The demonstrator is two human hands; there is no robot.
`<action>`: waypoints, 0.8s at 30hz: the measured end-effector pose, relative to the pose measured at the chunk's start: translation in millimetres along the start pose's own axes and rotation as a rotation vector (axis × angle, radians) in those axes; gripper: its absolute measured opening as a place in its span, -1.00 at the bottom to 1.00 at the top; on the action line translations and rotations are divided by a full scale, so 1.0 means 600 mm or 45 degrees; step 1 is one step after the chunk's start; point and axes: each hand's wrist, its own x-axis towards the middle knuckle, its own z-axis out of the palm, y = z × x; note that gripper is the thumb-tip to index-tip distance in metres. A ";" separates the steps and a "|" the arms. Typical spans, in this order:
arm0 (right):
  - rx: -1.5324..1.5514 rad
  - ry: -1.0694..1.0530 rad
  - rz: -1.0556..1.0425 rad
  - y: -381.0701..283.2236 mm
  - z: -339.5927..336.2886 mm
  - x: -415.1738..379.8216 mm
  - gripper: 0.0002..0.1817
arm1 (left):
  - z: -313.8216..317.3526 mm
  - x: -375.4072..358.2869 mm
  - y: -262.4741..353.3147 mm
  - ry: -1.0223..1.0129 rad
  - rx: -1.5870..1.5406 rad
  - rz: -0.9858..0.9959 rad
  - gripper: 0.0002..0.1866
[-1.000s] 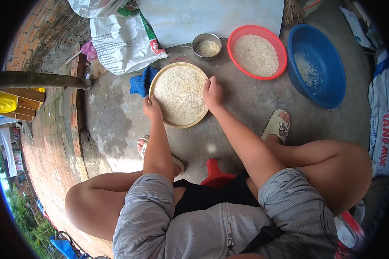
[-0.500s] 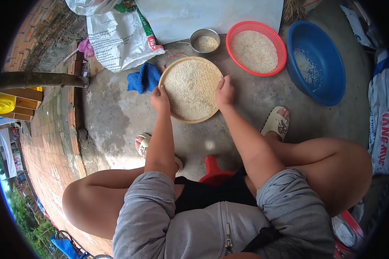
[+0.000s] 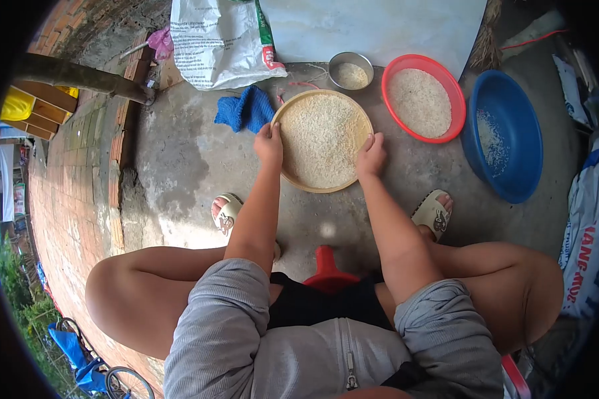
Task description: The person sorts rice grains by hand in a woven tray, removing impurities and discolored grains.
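Note:
A round shallow tray with a tan rim holds a broad layer of pale rice-like grains. My left hand grips its left rim, and my right hand grips its right rim, thumbs on top. Just beyond the tray stands a small metal bowl with some grain inside. To the right are a red basin with a layer of pale grain and a larger blue basin with scattered grains. A blue cloth lies left of the tray.
A white printed sack lies at the upper left, beside a pale flat board. A red stool is between my legs. Another printed sack is at the right edge. A pole reaches in from the left.
The view has turned and shifted, so the basins and sack appear in different places. Both hands still hold the tray, which now appears farther right in the view. The grain surface looks slightly rearranged.

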 end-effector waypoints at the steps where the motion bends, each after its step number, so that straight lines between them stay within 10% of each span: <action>1: 0.038 -0.047 -0.028 -0.021 0.016 -0.011 -0.79 | -0.028 0.007 -0.007 0.025 0.027 -0.050 -0.61; 11: -0.159 0.073 -0.051 0.092 -0.047 0.061 -0.76 | 0.054 -0.082 0.056 -0.003 0.045 -0.120 -0.68; 21: 0.014 -0.145 -0.149 -0.067 -0.003 -0.007 -0.80 | -0.037 0.000 -0.046 0.116 -0.214 -0.219 -0.65; 24: -0.046 -0.031 -0.116 0.060 -0.043 0.057 -0.79 | 0.049 -0.075 0.023 0.104 0.073 -0.105 -0.68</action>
